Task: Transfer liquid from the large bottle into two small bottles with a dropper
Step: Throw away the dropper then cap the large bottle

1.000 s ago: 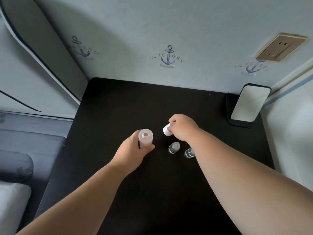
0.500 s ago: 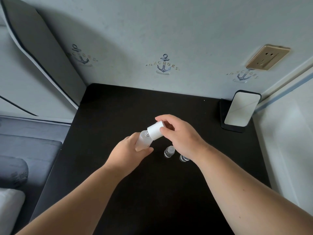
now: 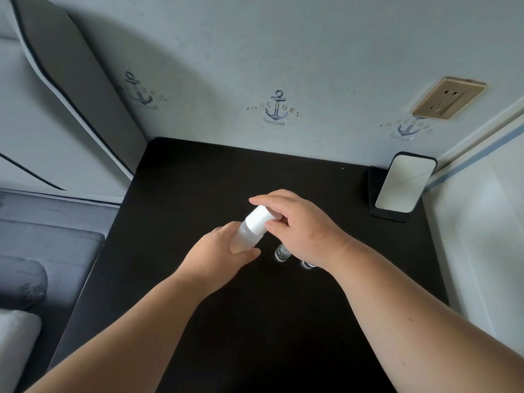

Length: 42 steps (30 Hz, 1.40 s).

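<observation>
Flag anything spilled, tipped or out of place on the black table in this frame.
Nothing stands out. The large bottle is tilted only because the left hand holds it while the right hand grips its white cap. Both small bottles stand upright; no spill shows.

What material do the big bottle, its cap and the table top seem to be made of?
Bottle: likely frosted plastic; its wall is cloudy and translucent.
Cap: opaque white, probably matte plastic, with no sharp glints.
Table top: flat matte black, possibly laminate or painted board; no grain shows.

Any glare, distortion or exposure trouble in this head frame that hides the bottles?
Head view: wide-angle bending curves the wall edges; the phone screen glares white; the small bottles read faintly against the black table, one half hidden by the right hand.
</observation>
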Available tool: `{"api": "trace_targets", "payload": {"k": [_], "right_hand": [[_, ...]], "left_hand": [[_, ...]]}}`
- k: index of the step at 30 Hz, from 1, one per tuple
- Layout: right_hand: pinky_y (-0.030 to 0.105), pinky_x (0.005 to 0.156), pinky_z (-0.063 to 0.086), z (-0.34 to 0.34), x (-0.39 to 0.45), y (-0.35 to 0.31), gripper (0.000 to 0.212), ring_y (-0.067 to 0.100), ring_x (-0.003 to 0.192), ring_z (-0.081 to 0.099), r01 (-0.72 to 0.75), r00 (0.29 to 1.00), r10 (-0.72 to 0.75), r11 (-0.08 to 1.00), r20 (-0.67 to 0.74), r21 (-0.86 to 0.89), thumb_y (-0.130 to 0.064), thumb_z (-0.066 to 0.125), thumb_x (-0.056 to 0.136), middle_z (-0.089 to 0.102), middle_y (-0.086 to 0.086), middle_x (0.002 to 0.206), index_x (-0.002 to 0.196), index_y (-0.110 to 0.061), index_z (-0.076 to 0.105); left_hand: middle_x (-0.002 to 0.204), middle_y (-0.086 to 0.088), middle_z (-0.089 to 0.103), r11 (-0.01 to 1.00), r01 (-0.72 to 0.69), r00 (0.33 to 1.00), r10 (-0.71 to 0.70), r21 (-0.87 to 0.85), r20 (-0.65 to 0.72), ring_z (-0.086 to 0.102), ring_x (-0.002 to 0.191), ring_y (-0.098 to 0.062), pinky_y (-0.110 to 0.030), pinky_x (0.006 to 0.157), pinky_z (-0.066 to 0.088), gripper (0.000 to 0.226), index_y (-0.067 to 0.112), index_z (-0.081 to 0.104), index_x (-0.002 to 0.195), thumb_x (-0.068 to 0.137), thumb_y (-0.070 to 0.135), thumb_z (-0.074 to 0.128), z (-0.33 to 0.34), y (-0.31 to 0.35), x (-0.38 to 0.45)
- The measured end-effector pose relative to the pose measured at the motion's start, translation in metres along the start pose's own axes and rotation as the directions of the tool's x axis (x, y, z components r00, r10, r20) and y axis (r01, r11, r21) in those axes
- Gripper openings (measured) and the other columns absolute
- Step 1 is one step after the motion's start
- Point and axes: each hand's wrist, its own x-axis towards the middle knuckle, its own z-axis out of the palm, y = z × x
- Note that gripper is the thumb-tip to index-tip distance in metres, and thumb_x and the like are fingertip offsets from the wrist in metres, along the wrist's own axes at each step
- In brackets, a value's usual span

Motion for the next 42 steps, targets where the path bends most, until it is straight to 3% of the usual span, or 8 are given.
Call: {"api": "trace_targets", "payload": {"k": [9, 21, 28, 31, 34, 36, 38, 42], "right_hand": [[0.017, 0.07, 0.042, 0.002, 0.002, -0.003, 0.036, 0.009, 0.094, 0.058, -0.13, 0.983, 0.129, 0.992, -0.133, 0.006, -0.053, 0.052, 0.099, 0.062, -0.012, 0.105, 0.13, -0.034, 0.059], [0.012, 0.081, 0.038, -0.005, -0.004, -0.003, 0.036, -0.003, 0.093, 0.051, -0.011, 1.0, 0.011, 0.997, -0.012, 0.074, -0.019, 0.059, 0.101, 0.049, -0.029, 0.094, 0.132, -0.036, 0.064], [0.012, 0.079, 0.04, -0.008, -0.008, -0.003, 0.034, -0.001, 0.095, 0.055, -0.044, 0.999, 0.046, 0.994, -0.017, 0.097, -0.028, 0.06, 0.1, 0.056, -0.026, 0.098, 0.13, -0.043, 0.063], [0.018, 0.069, 0.043, -0.008, -0.006, -0.007, 0.018, 0.005, 0.085, 0.059, -0.139, 0.989, 0.141, 0.989, -0.038, 0.041, -0.049, 0.06, 0.096, 0.063, -0.017, 0.091, 0.108, -0.039, 0.068], [0.019, 0.052, 0.031, 0.003, -0.002, -0.013, 0.04, 0.007, 0.057, 0.047, -0.166, 0.976, 0.149, 0.981, -0.16, -0.1, -0.056, 0.048, 0.099, 0.047, -0.009, 0.063, 0.071, -0.029, 0.046], [0.015, 0.056, 0.032, 0.011, -0.001, -0.018, 0.035, 0.002, 0.069, 0.052, -0.152, 0.969, 0.145, 0.988, -0.202, -0.018, -0.054, 0.042, 0.102, 0.053, -0.012, 0.082, 0.079, -0.029, 0.048], [0.009, 0.07, 0.037, 0.012, -0.002, -0.019, 0.029, -0.008, 0.098, 0.055, -0.148, 0.973, 0.192, 0.945, -0.13, 0.292, -0.054, 0.042, 0.103, 0.058, -0.016, 0.113, 0.108, -0.032, 0.06], [0.03, 0.103, 0.042, 0.006, -0.008, -0.008, 0.026, 0.003, 0.126, 0.053, -0.166, 0.986, 0.14, 0.791, 0.091, 0.588, -0.034, 0.049, 0.101, 0.059, -0.018, 0.129, 0.124, -0.041, 0.06]], "left_hand": [[0.092, 0.02, 0.052, 0.998, -0.002, 0.998, 0.006, 0.056, -0.056, 0.055, 0.076, -0.004, -0.022, 0.059, 0.039, 0.035, 0.047, 0.05, 0.107, 0.08, 0.064, 0.064, -0.003, 0.014, -0.009], [0.096, 0.016, 0.057, 0.995, 0.022, 0.999, -0.025, 0.097, 0.029, 0.057, 0.083, -0.006, -0.025, 0.066, 0.044, 0.043, 0.04, 0.055, 0.12, 0.082, 0.056, 0.069, -0.018, 0.019, -0.009], [0.098, 0.015, 0.058, 0.996, -0.004, 0.998, -0.002, 0.093, 0.065, 0.057, 0.086, -0.006, -0.025, 0.069, 0.045, 0.044, 0.04, 0.055, 0.121, 0.083, 0.054, 0.07, -0.026, 0.022, -0.012], [0.099, 0.017, 0.055, 0.99, -0.031, 0.999, 0.027, 0.135, 0.033, 0.056, 0.085, -0.004, -0.025, 0.07, 0.047, 0.043, 0.042, 0.055, 0.12, 0.082, 0.055, 0.069, -0.024, 0.025, -0.018], [0.095, 0.017, 0.055, 0.986, -0.078, 0.997, 0.08, 0.144, -0.01, 0.056, 0.081, -0.003, -0.024, 0.069, 0.049, 0.038, 0.042, 0.056, 0.114, 0.081, 0.057, 0.068, -0.02, 0.03, -0.022], [0.094, 0.018, 0.056, 0.986, -0.097, 0.995, 0.099, 0.136, -0.009, 0.056, 0.081, -0.002, -0.024, 0.068, 0.049, 0.037, 0.042, 0.056, 0.112, 0.081, 0.058, 0.068, -0.017, 0.033, -0.022], [0.093, 0.017, 0.056, 0.99, -0.08, 0.997, 0.08, 0.112, 0.001, 0.057, 0.078, -0.003, -0.023, 0.063, 0.046, 0.037, 0.041, 0.057, 0.112, 0.081, 0.058, 0.068, -0.016, 0.033, -0.022], [0.095, 0.014, 0.057, 0.997, -0.014, 1.0, 0.013, 0.074, 0.015, 0.057, 0.081, -0.005, -0.024, 0.066, 0.046, 0.04, 0.038, 0.057, 0.116, 0.082, 0.056, 0.069, -0.018, 0.026, -0.019]]}}
